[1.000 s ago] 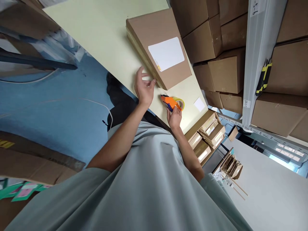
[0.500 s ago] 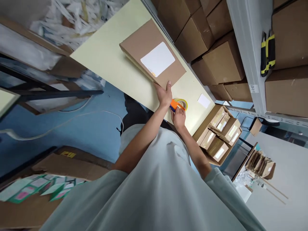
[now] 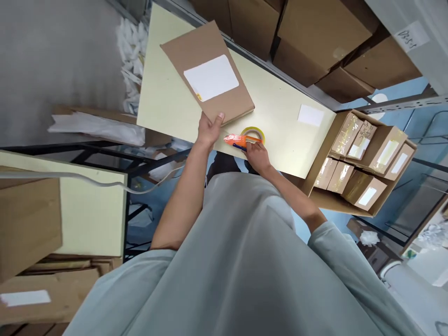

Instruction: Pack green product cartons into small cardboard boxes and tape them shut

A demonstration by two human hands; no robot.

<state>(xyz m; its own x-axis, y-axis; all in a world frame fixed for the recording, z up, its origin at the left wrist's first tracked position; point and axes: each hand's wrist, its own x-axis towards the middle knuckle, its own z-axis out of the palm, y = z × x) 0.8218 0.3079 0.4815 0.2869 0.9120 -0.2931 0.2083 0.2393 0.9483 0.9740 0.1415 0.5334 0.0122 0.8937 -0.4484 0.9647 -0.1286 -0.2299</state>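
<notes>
Clamping its fingers on the box (image 3: 201, 53) at the near corner, over the surface (image 3: 280, 135), the left hand (image 3: 209, 130) should grip against twisting, while the right hand (image 3: 258, 157), fingers wrapped round the dispenser (image 3: 238, 140) nearby, should angle it away from the other hand.

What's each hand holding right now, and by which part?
The left hand grips the cardboard box at its near-left corner, thumb on top. The right hand holds the orange tape dispenser by its frame, beside the tape roll.
</notes>
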